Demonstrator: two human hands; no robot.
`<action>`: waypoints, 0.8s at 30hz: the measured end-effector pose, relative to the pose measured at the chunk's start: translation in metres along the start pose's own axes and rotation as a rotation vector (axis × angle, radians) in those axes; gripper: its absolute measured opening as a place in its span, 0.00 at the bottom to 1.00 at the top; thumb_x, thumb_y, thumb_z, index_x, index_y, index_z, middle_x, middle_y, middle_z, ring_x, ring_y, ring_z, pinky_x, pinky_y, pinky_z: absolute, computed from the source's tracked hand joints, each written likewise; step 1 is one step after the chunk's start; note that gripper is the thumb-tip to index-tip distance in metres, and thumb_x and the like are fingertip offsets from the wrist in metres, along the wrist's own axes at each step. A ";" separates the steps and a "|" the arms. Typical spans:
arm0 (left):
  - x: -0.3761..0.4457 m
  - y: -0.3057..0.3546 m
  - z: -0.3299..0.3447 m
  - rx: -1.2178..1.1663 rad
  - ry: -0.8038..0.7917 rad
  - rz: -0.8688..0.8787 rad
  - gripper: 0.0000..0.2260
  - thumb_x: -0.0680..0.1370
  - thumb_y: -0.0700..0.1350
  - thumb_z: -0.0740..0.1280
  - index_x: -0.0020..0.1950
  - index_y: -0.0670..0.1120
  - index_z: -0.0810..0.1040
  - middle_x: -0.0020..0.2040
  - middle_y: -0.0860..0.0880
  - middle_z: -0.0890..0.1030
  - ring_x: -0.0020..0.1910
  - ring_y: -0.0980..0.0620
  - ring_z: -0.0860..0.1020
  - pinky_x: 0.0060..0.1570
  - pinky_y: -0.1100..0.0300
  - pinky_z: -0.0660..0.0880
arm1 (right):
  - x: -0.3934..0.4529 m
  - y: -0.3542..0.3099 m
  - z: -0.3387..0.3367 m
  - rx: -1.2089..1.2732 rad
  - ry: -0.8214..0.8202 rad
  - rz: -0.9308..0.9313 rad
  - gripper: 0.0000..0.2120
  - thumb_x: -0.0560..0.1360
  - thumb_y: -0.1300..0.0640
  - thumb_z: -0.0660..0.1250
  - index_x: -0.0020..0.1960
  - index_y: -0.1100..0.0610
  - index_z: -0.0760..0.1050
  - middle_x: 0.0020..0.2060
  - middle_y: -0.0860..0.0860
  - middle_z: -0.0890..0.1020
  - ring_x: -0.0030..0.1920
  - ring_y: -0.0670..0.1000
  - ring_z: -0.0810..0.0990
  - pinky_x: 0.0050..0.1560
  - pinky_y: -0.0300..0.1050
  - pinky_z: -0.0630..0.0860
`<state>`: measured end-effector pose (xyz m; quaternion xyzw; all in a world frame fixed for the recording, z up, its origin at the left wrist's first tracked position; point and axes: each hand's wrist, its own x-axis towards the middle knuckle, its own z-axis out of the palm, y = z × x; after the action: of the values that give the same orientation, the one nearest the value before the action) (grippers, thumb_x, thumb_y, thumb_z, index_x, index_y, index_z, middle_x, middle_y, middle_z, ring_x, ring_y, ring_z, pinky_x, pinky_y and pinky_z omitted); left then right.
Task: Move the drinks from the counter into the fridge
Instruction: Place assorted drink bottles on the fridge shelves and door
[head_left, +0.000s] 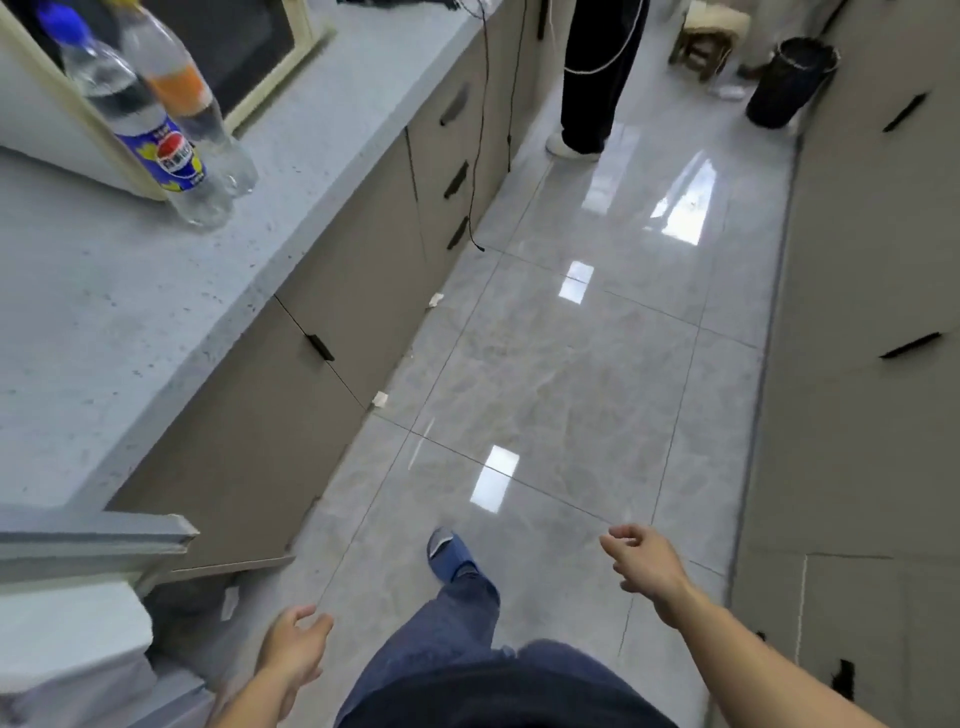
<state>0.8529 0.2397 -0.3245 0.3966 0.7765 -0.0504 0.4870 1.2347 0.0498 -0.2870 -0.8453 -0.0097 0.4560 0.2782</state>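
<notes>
1. Glossy grey tile floor (561, 364) is running between cabinet rows.
2. Speckled grey table (130, 312) is carrying both drinks beside a microwave (249, 57), partly cut off.
3. Blue-capped bottle (150, 135) and orange-label bottle (192, 98) are standing touching.
4. Left hand (293, 647) and right hand (647, 561) are hanging apart, fingers relaxed, holding nothing.

Clear plastic bottles (156, 124) on a matt speckled stone counter (130, 312); glossy tiled floor (571, 374)
</notes>
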 end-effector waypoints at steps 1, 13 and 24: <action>0.003 0.015 0.002 -0.027 0.002 -0.002 0.14 0.80 0.43 0.66 0.65 0.44 0.74 0.61 0.36 0.78 0.57 0.37 0.78 0.45 0.48 0.79 | 0.006 -0.011 0.001 -0.035 -0.001 0.000 0.05 0.78 0.53 0.68 0.51 0.54 0.77 0.38 0.54 0.80 0.37 0.53 0.77 0.36 0.45 0.75; -0.001 0.209 -0.016 -0.436 0.013 0.227 0.13 0.80 0.48 0.66 0.65 0.53 0.74 0.57 0.46 0.80 0.52 0.50 0.80 0.44 0.57 0.80 | 0.097 -0.197 0.041 -0.258 -0.125 -0.161 0.07 0.74 0.56 0.72 0.48 0.59 0.78 0.34 0.52 0.81 0.31 0.52 0.76 0.32 0.43 0.74; -0.002 0.393 -0.103 -0.772 0.430 0.389 0.27 0.77 0.49 0.72 0.73 0.55 0.66 0.64 0.54 0.78 0.58 0.58 0.78 0.52 0.59 0.78 | 0.100 -0.498 0.155 -0.260 -0.475 -0.868 0.12 0.76 0.53 0.72 0.58 0.51 0.76 0.45 0.48 0.81 0.44 0.45 0.80 0.41 0.32 0.74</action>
<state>1.0406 0.5541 -0.1484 0.3263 0.7330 0.4165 0.4276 1.2911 0.5687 -0.1913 -0.6641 -0.4795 0.4729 0.3246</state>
